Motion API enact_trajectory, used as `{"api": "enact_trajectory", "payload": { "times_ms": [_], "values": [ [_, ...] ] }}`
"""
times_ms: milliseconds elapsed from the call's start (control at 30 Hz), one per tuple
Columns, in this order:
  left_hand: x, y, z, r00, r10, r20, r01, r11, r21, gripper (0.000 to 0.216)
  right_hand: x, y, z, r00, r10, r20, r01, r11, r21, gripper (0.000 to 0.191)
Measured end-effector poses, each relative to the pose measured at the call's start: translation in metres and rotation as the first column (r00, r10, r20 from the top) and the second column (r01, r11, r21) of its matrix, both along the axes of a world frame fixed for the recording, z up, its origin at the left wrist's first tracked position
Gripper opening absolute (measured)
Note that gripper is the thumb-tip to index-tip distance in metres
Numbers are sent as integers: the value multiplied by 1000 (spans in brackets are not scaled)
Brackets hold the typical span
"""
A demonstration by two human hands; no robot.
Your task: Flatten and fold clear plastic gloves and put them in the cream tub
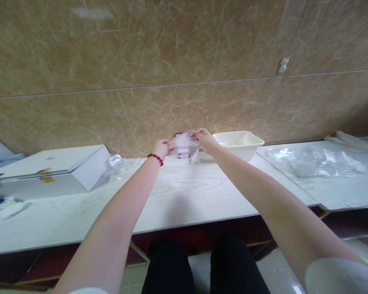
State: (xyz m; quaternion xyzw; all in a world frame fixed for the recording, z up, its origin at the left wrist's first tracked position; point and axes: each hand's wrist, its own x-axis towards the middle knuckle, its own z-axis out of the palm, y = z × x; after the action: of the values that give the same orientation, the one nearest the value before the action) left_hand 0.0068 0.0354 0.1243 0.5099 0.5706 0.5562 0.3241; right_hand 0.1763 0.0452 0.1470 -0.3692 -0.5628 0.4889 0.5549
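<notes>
Between my hands a clear plastic bag is stretched out near the back of the table. My left hand, with a dark red beaded bracelet at the wrist, pinches its left side. On its right side the fingers of my right hand are closed on the plastic. Behind and below the bag stands a small pale pink object with dark red corners; the bag partly covers it and I cannot make out its kind. A small whitish strip hangs below my right hand.
A cream plastic tub stands right of my right hand, partly behind my forearm. Clear plastic bags lie farther right. At left are a white box and crumpled clear plastic. A tiled wall rises behind the white table.
</notes>
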Motion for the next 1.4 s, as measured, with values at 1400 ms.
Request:
{"api": "enact_trajectory", "payload": {
  "times_ms": [1400],
  "values": [
    [-51,-97,-116,39,-62,-997,534,845,-32,21,52,-112,-151,477,-175,861,-331,872,361,10]
  ]
}}
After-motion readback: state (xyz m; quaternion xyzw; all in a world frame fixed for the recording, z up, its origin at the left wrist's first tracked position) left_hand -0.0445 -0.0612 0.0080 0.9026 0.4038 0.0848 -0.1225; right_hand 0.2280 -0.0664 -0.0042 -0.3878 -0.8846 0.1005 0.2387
